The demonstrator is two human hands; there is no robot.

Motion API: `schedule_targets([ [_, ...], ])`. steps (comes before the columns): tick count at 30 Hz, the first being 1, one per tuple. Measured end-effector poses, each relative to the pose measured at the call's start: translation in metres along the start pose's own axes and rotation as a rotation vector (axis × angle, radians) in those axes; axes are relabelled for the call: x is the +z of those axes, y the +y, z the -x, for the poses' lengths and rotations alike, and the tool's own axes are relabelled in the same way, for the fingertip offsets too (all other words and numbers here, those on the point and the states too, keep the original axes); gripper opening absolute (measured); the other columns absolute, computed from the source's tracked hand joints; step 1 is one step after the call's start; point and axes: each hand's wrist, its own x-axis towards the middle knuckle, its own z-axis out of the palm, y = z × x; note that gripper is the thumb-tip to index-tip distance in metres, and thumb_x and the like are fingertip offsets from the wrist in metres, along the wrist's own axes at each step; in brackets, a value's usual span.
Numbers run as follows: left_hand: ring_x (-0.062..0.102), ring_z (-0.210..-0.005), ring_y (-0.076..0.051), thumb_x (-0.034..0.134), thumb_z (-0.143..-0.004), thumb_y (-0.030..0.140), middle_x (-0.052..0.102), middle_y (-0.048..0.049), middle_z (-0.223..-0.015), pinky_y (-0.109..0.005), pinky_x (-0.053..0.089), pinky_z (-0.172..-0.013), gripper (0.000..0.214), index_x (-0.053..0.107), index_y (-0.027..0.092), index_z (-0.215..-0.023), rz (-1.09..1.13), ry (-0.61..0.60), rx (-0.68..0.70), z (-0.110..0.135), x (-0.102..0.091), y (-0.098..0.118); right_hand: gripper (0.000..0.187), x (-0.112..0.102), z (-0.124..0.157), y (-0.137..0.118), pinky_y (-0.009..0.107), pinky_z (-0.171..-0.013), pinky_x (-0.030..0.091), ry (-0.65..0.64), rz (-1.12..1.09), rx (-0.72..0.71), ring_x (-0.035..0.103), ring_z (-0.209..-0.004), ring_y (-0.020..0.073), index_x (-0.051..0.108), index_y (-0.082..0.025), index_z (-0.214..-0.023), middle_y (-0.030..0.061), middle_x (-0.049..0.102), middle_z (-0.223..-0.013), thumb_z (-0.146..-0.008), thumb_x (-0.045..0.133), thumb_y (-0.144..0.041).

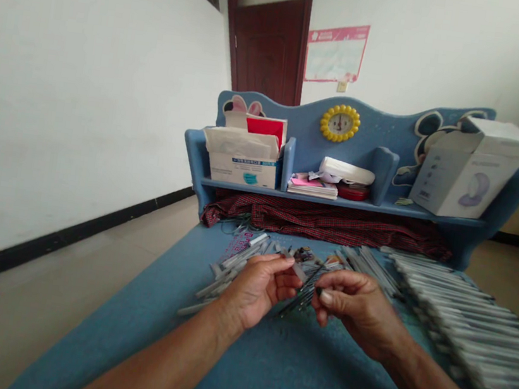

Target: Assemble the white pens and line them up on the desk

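My left hand (256, 290) is closed around a translucent pen barrel (298, 272), its end sticking out toward the right. Close beside it, my right hand (354, 306) pinches a small black piece (319, 291) between thumb and fingertips; it looks like a pen plug, though its shape is mostly hidden. The hands are slightly apart above the blue desk (275, 362). Thin dark pen refills (291, 306) lie in a heap just behind and below the fingers. Loose clear barrels (225, 273) are scattered beyond my left hand.
Many pens lie side by side in a long stack (467, 324) at the right. Behind them is a folded checked cloth (304, 219). A raised shelf (287, 166) carries a mask box (243, 170), booklets (312, 190) and a white carton (473, 171).
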Motion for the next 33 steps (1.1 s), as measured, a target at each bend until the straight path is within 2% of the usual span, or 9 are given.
schedule_targets([
  [9,0.062,-0.049,-0.011,0.056,-0.077,0.01,0.065,-0.0049,-0.061,-0.017,0.048,-0.044,0.005,0.06,0.009,-0.078,-0.023,-0.041,0.008,-0.0008,-0.0019,-0.0009,0.016,-0.001,-0.0005,0.0015,0.026,-0.052,0.048,-0.048,0.03,0.005,0.061,-0.053,0.0127,0.068,-0.016,-0.08,0.0034,0.068,-0.067,-0.066,0.074,-0.021],
  [18,0.062,-0.049,-0.01,0.055,-0.077,0.01,0.066,-0.0049,-0.061,-0.017,0.049,-0.045,0.005,0.06,0.009,-0.079,-0.026,-0.057,-0.003,-0.0015,-0.0032,-0.0022,0.016,0.0023,-0.0008,-0.0006,0.024,-0.05,0.045,0.049,0.065,-0.021,0.058,-0.05,0.0113,0.063,-0.015,-0.072,0.0016,0.066,-0.065,-0.062,0.075,-0.018],
  [23,0.062,-0.049,-0.01,0.055,-0.078,0.011,0.065,-0.0045,-0.06,-0.017,0.049,-0.045,0.007,0.06,0.009,-0.082,-0.027,-0.081,0.0,-0.0023,-0.0043,-0.0029,0.021,-0.0002,0.0,0.0016,0.025,-0.053,0.043,0.074,0.113,-0.034,0.059,-0.054,0.0116,0.067,-0.017,-0.088,0.0026,0.067,-0.068,-0.069,0.07,-0.024],
  [26,0.062,-0.049,-0.01,0.055,-0.078,0.011,0.065,-0.0045,-0.059,-0.017,0.049,-0.046,0.006,0.06,0.009,-0.081,-0.03,-0.08,0.001,-0.0018,-0.0042,-0.0025,0.02,0.0001,0.0002,0.0028,0.027,-0.057,0.045,0.048,0.144,-0.03,0.06,-0.057,0.0127,0.067,-0.015,-0.088,0.004,0.067,-0.071,-0.073,0.066,-0.028],
  [33,0.061,-0.048,-0.01,0.054,-0.079,0.009,0.065,-0.0043,-0.057,-0.017,0.048,-0.044,0.008,0.061,0.008,-0.08,-0.029,-0.046,0.002,-0.0004,-0.002,-0.0015,0.019,0.0037,0.001,-0.0012,0.027,-0.057,0.047,0.031,0.124,-0.033,0.063,-0.064,0.0153,0.054,-0.016,-0.084,0.0059,0.069,-0.078,-0.075,0.065,-0.029],
])
